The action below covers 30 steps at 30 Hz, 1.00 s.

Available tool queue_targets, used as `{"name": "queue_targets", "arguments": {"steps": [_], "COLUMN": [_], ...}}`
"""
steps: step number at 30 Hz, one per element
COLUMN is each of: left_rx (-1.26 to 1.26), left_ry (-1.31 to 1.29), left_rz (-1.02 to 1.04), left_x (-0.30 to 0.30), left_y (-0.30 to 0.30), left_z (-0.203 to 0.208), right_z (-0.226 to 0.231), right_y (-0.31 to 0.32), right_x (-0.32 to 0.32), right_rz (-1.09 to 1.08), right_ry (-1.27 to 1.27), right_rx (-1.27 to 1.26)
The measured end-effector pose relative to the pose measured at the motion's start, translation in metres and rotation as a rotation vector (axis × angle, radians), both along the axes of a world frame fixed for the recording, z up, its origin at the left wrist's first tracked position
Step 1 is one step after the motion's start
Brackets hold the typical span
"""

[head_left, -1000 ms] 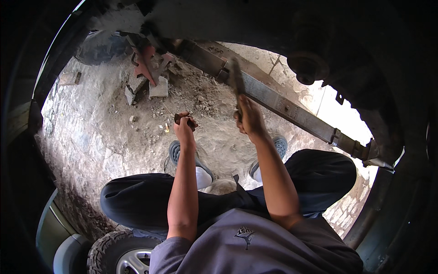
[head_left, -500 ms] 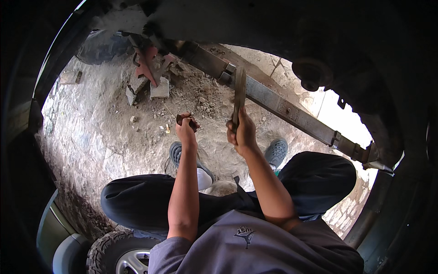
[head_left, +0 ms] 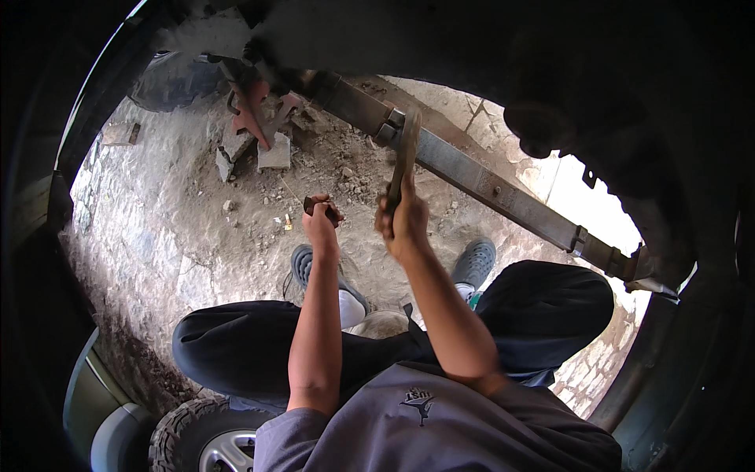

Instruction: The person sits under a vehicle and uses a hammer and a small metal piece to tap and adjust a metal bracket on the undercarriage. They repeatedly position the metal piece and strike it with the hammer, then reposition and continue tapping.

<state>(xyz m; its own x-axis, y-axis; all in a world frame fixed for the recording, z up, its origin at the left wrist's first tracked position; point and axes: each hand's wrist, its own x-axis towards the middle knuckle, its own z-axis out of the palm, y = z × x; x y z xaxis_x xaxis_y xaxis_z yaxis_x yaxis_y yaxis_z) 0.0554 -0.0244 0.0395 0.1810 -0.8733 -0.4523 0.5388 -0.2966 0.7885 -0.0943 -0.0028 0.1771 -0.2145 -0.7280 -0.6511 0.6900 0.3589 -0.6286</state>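
Note:
My right hand (head_left: 406,221) is wrapped round a long, narrow, brownish tool (head_left: 407,149) whose exact kind I cannot make out. It stands nearly upright in the picture, its far end over a metal clamp on a leaf spring (head_left: 487,186). Whether it touches the spring is unclear. To the left, my left hand (head_left: 321,224) is closed on a small dark piece (head_left: 309,206), mostly hidden by the fingers. The spring runs diagonally from upper left to lower right, beyond both hands.
Dark vehicle bodywork arches all round me. At the upper left a red stand (head_left: 250,118) is near broken concrete blocks (head_left: 274,152). Rubble and dirt (head_left: 346,175) cover the ground there. Behind my left side is a tyre (head_left: 185,433) with a silver rim.
My right hand has shifted slightly left and away from me with the long tool, whose far end now leans more to the right. My left hand has barely moved.

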Motion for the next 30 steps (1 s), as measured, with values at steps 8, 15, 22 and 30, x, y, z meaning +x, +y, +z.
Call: {"name": "queue_targets", "arguments": {"steps": [8, 15, 22, 30], "left_rx": [0.004, -0.006, -0.01, -0.017], "left_ry": [-0.024, -0.033, -0.001, 0.001], "left_rz": [0.034, 0.029, 0.005, 0.013], "left_x": [-0.002, 0.002, -0.008, -0.005], "left_y": [-0.001, 0.0, -0.001, 0.0], "left_z": [0.008, 0.0, 0.001, 0.004], "right_z": [0.002, 0.018, 0.0, 0.0], "right_y": [-0.031, 0.016, -0.048, 0.014], "right_x": [-0.015, 0.028, 0.001, 0.026], "right_rz": [-0.063, -0.099, -0.173, -0.079], "right_ry": [-0.12, -0.154, -0.093, -0.108], "right_rx": [-0.049, 0.02, -0.067, 0.005]}}
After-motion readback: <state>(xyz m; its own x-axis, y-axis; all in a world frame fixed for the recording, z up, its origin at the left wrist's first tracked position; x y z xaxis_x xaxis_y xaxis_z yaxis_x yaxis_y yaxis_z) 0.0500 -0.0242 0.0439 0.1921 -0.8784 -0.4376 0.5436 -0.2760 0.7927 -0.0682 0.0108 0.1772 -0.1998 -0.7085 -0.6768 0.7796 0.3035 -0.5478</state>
